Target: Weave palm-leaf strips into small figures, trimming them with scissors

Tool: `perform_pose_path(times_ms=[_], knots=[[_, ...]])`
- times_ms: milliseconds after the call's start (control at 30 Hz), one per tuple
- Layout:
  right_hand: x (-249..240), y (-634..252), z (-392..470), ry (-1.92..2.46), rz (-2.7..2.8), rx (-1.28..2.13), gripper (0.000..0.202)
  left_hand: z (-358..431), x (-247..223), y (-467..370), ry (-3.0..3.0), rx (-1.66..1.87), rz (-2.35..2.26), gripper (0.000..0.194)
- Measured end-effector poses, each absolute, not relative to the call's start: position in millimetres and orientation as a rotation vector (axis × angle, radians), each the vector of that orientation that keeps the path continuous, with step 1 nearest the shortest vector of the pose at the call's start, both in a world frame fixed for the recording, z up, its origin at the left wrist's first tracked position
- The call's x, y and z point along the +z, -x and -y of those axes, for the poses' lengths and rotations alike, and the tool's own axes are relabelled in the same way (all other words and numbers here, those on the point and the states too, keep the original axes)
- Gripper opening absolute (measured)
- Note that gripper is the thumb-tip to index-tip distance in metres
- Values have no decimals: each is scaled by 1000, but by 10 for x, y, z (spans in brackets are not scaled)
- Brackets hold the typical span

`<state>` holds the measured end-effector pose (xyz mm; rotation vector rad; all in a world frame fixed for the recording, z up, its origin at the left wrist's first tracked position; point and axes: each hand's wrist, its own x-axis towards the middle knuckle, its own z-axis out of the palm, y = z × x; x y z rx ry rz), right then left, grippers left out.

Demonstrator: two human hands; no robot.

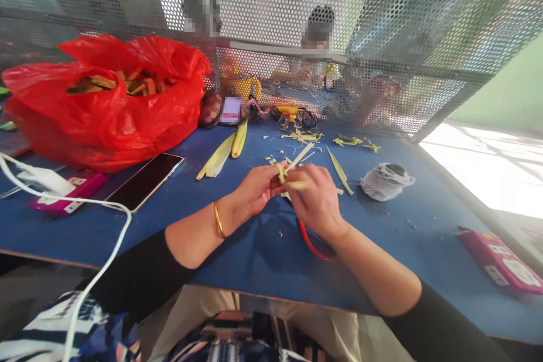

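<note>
My left hand (263,186) and my right hand (316,198) meet above the middle of the blue table. Between them, pinched by the fingers of both, is a pale yellow-green leaf strip (299,158), bent or looped near the left fingertips. One end sticks up to the back right, and another short piece lies across the right fingers. Under my right hand curves a red handle-like loop (311,243); the rest of it is hidden. Behind the hands lie a broad leaf piece (216,158), a folded leaf (240,138) and a narrow leaf strip (338,171).
A red plastic bag (106,107) of leaf pieces fills the back left. Near it are a dark phone (146,181), a magenta box (70,192) and a white cable (121,237). A plastic-wrapped roll (386,182) and another magenta box (500,260) stand right. A perforated metal screen (271,5) borders the back.
</note>
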<state>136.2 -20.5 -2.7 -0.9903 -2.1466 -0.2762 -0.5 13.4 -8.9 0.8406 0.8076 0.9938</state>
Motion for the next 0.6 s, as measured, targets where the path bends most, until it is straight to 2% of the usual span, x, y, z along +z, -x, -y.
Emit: perform_pose_path(times_ms=[133, 233, 333, 467, 600], knots=[[44, -1476, 74, 1339, 1565, 490, 15, -69, 10, 5, -730, 964, -871, 20], [72, -1567, -38, 1368, 1331, 1132, 12, -45, 41, 0, -718, 957, -866, 20], [84, -1604, -83, 1335, 1135, 1539, 8, -52, 42, 5, -683, 905, -807, 23], [103, -1583, -61, 1315, 1022, 1685, 5, -88, 55, 28, -594, 800, -771, 27], [125, -1580, -28, 1405, 1309, 1474, 20, -144, 85, 71, -544, 926, -802, 21]])
